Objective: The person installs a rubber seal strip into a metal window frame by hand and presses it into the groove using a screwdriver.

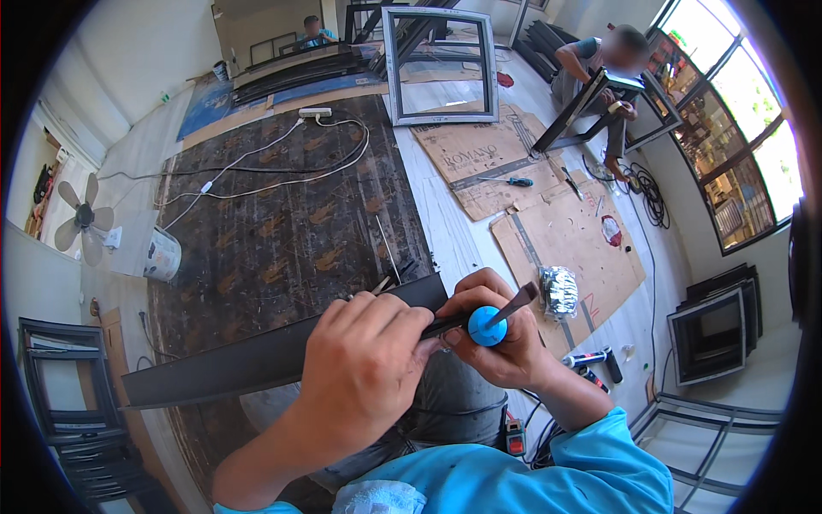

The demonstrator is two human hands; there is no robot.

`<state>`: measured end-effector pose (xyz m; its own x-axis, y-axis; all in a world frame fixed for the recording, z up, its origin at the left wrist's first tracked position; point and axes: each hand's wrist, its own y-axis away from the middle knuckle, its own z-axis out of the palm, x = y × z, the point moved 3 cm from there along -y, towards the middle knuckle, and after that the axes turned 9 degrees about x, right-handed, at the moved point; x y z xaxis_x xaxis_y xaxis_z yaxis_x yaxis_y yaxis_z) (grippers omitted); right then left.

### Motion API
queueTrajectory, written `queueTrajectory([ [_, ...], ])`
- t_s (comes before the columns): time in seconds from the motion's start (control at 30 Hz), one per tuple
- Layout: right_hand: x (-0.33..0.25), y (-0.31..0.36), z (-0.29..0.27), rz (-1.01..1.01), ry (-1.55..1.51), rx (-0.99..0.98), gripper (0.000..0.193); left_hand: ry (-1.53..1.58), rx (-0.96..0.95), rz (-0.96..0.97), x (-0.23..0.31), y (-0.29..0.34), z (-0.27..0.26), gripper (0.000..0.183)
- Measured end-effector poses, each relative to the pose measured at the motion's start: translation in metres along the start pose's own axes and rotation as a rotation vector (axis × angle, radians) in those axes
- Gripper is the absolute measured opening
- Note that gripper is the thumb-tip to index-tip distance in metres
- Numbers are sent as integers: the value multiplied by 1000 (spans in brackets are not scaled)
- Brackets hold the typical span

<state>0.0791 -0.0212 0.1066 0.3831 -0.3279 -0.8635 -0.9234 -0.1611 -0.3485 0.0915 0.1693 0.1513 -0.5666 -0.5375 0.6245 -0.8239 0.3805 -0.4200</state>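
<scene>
At lower center, the left hand clamps its grip on a dark bar, apparently steadying it, while the right hand grips a blue-handled tool.

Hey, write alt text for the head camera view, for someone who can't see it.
A person's left hand grips a long dark bar while the right hand holds a blue-ended tool near its right end. Beyond lie a dark patterned mat and cardboard sheets, with another person handling a dark frame at upper right.
</scene>
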Motion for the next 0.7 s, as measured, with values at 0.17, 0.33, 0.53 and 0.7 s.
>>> queueTrajectory([
  [0.17, 10, 4, 4, -57, -117, 39, 20, -44, 62, 89, 1, 4, 6, 19],
  [0.33, 12, 3, 6, 6, -180, 64, 19, -12, 39, 113, -6, 6, 9, 21],
  [0.53, 11, 0, 7, 16, -155, 62, 17, -25, 79, 102, -5, 4, 7, 20],
  [0.7, 9, -2, 5, 1, -151, 55, 13, -52, 86, 157, -5, 3, 7, 19],
])
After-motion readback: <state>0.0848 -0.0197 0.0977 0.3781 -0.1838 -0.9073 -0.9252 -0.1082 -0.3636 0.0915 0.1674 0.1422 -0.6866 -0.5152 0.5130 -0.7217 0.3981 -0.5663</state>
